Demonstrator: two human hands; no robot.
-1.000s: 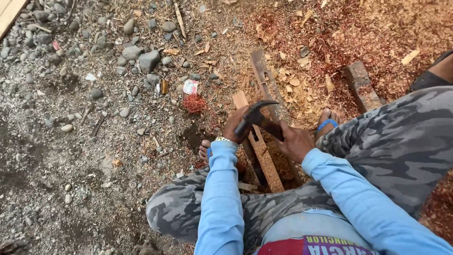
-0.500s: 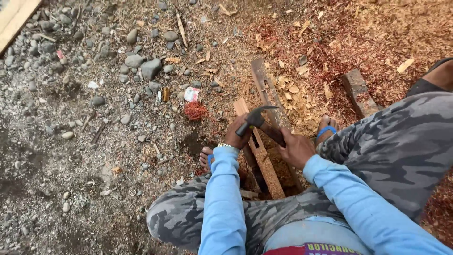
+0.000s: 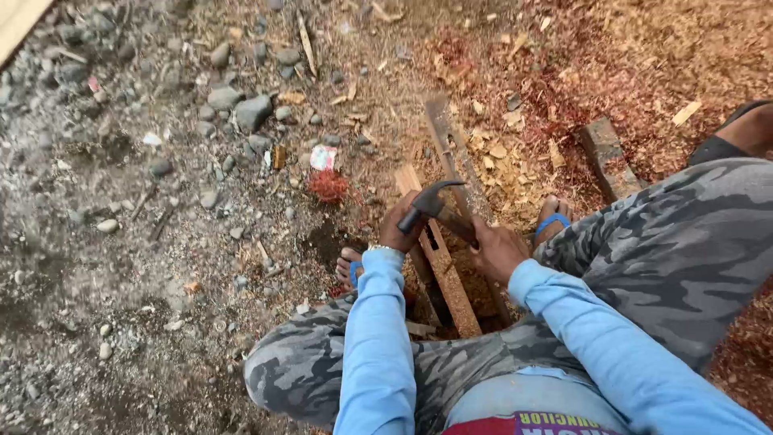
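Observation:
I squat over a narrow reddish wooden slat [image 3: 447,278] that lies on the ground between my feet. My right hand [image 3: 498,250] grips the wooden handle of a claw hammer [image 3: 427,205], whose dark head hangs just above the slat's far end. My left hand [image 3: 400,225] rests on the slat right under the hammer head, fingers curled; anything pinched in them is hidden. A second, greyer slat [image 3: 445,141] runs on beyond the first one.
Red sawdust and wood chips cover the ground to the right, with a short wooden block [image 3: 608,157] lying in them. Grey stones [image 3: 254,111] and gravel spread to the left. A red tangle [image 3: 328,185] and a small wrapper [image 3: 323,156] lie near the slat.
The hammer head has tilted and dropped slightly toward the slat. Both hands stay in nearly the same place; my view has shifted a little.

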